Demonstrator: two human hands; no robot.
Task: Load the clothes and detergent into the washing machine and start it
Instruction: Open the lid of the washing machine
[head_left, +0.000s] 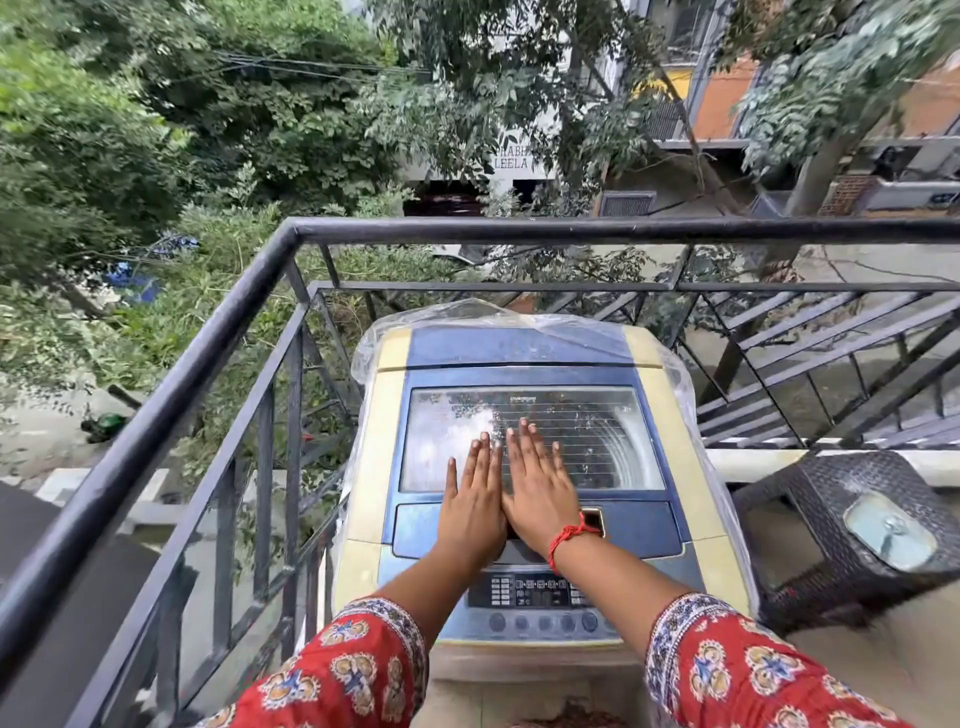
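From here I see the black metal balcony railing on the left, and just right of it the blue and cream top-loading washing machine, its glass lid closed. My left hand and right hand lie flat on that lid, side by side, fingers straight and holding nothing. Farther right stands a dark woven wicker table.

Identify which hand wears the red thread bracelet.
The right hand: red thread circles its wrist, while the left hand beside it has a bare wrist.
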